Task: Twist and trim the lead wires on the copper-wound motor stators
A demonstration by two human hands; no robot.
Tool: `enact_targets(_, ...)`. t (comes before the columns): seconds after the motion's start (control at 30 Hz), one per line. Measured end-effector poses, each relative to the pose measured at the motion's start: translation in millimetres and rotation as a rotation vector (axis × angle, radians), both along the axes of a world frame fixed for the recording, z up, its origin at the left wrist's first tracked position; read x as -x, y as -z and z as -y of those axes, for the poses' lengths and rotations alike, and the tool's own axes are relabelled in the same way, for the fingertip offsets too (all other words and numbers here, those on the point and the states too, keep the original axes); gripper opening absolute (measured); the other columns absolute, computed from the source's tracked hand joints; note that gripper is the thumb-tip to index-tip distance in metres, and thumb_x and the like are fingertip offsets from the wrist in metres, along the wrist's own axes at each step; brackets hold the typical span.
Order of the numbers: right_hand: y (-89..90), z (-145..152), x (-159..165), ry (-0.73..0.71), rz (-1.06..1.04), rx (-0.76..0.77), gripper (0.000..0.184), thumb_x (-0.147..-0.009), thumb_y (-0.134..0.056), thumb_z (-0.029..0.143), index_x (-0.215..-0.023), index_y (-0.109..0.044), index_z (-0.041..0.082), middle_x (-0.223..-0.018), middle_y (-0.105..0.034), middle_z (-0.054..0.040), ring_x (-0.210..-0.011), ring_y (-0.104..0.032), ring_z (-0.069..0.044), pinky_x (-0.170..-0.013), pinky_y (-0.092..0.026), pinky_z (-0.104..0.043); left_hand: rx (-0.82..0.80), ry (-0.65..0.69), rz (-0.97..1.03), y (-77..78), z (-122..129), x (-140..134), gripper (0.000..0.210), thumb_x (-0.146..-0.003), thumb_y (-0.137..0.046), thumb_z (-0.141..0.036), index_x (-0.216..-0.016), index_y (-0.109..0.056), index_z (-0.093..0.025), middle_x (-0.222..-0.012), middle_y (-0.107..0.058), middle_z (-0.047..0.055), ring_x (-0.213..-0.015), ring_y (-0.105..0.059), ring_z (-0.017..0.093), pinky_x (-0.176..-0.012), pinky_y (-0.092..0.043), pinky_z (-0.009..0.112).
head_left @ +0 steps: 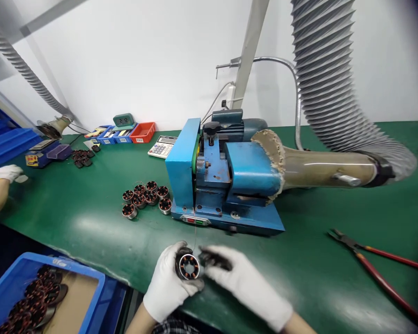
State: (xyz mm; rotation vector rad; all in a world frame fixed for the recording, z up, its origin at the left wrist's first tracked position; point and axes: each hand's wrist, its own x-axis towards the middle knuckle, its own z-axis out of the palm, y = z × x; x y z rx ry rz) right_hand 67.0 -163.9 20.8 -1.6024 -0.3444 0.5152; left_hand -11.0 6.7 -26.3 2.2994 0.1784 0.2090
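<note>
A white-gloved left hand (167,284) is holding a ring-shaped, copper-wound core (189,257) in its fingers near the front of a green desk (90,204). The right hand (238,278) is hovering just beside it, fingers blurred; whether they are gripping anything, I cannot tell. Behind, similar cores (151,198) are sitting left of a blue machine (212,185). Another person's gloved hand (7,173) is showing at far left.

Shiny metal ring (183,267), glossy tabletop (90,218)
</note>
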Motion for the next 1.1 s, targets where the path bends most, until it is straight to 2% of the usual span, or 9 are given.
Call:
enact_targets(0.07, 11.2, -9, 13, -0.17, 0.135, 0.123, 0.023, -0.072, -0.063, 0.018, -0.094, -0.066, 0.022, -0.089, -0.062, -0.003, -0.084, -0.058, -0.018, -0.079, -0.046, -0.029, 0.046, 0.02, -0.012, 2.0, -2, 0, 0.067, -0.054, -0.073, -0.025, -0.115, -0.045, -0.017, -0.109, -0.057, 0.01, -0.102, -0.055, 0.025, -0.092, -0.044, 0.04)
enact_targets(0.2, 23.0, -17, 21, -0.197, 0.348, 0.189, 0.018, -0.082, -0.05, 0.015, -0.073, -0.065, 0.019, -0.079, -0.058, -0.0026, -0.074, -0.057, -0.014, -0.071, -0.045, -0.024, 0.105, -0.014, -0.062, 1.6, -2, 1, 0.069, -0.054, -0.074, -0.024, -0.116, -0.044, -0.017, -0.109, -0.057, 0.009, -0.099, -0.057, 0.023, -0.089, -0.046, 0.037)
enact_targets(0.47, 45.1, -13, 21, 0.045, 0.568, 0.548, 0.022, -0.085, -0.04, 0.015, -0.072, -0.057, 0.018, -0.074, -0.056, -0.0045, -0.069, -0.054, -0.017, -0.065, -0.043, -0.028, 0.064, -0.03, -0.086, -11.1, 4, -1, 0.059, -0.051, -0.074, -0.016, -0.105, -0.05, -0.02, -0.102, -0.059, 0.005, -0.095, -0.056, 0.024, -0.087, -0.045, 0.039)
enact_targets(0.6, 40.4, 2, 8, 0.074, 0.62, 0.806, 0.02, -0.083, -0.042, 0.015, -0.075, -0.06, 0.018, -0.076, -0.059, -0.0068, -0.068, -0.056, -0.02, -0.065, -0.043, -0.031, 0.081, -0.018, -0.093, -9.5, 2, 0, 0.059, -0.052, -0.073, -0.016, -0.107, -0.05, -0.02, -0.105, -0.058, 0.006, -0.098, -0.055, 0.025, -0.089, -0.044, 0.041)
enact_targets(0.67, 32.2, 7, 1, 0.102, 0.661, 0.758, 0.02, -0.084, -0.042, 0.017, -0.078, -0.061, 0.017, -0.08, -0.061, -0.0075, -0.071, -0.057, -0.02, -0.067, -0.044, -0.031, 0.096, -0.008, -0.096, -7.5, 1, 0, 0.062, -0.053, -0.072, -0.016, -0.11, -0.048, -0.02, -0.107, -0.057, 0.007, -0.099, -0.055, 0.025, -0.09, -0.044, 0.04)
enact_targets(0.73, 22.9, 4, -2, 0.017, 0.779, 0.548, 0.021, -0.086, -0.04, 0.019, -0.092, -0.06, 0.017, -0.094, -0.061, -0.0088, -0.083, -0.057, -0.019, -0.074, -0.044, -0.03, 0.111, 0.003, -0.089, -5.6, 0, 0, 0.067, -0.053, -0.072, -0.016, -0.114, -0.045, -0.019, -0.109, -0.057, 0.007, -0.1, -0.055, 0.024, -0.091, -0.044, 0.04)
enact_targets(0.8, 15.2, -6, 0, -0.156, 0.914, 0.473, 0.027, -0.086, -0.04, 0.018, -0.108, -0.055, 0.016, -0.102, -0.06, -0.0102, -0.088, -0.056, -0.02, -0.076, -0.044, -0.03, 0.124, 0.016, -0.068, -4.5, 0, 0, 0.07, -0.053, -0.071, -0.014, -0.117, -0.043, -0.019, -0.112, -0.055, 0.007, -0.102, -0.054, 0.024, -0.092, -0.043, 0.039)
enact_targets(0.97, 15.9, -15, -4, -0.386, 0.962, 0.815, 0.026, -0.079, -0.045, 0.007, -0.091, -0.062, 0.022, -0.072, -0.062, -0.0038, -0.066, -0.054, -0.019, -0.062, -0.039, -0.03, 0.096, -0.011, -0.071, -1.1, -3, 5, 0.064, -0.056, -0.07, -0.017, -0.115, -0.045, -0.019, -0.111, -0.055, 0.009, -0.101, -0.054, 0.025, -0.09, -0.044, 0.042)
enact_targets(1.1, 28.2, 20, -24, -0.324, 1.02, 0.917, 0.037, -0.072, -0.041, -0.001, -0.093, -0.063, 0.019, -0.078, -0.063, -0.0073, -0.07, -0.056, -0.021, -0.065, -0.041, -0.032, 0.103, -0.007, -0.114, 0.1, -9, 8, 0.065, -0.055, -0.071, -0.017, -0.115, -0.045, -0.019, -0.111, -0.055, 0.009, -0.102, -0.054, 0.026, -0.091, -0.044, 0.042)
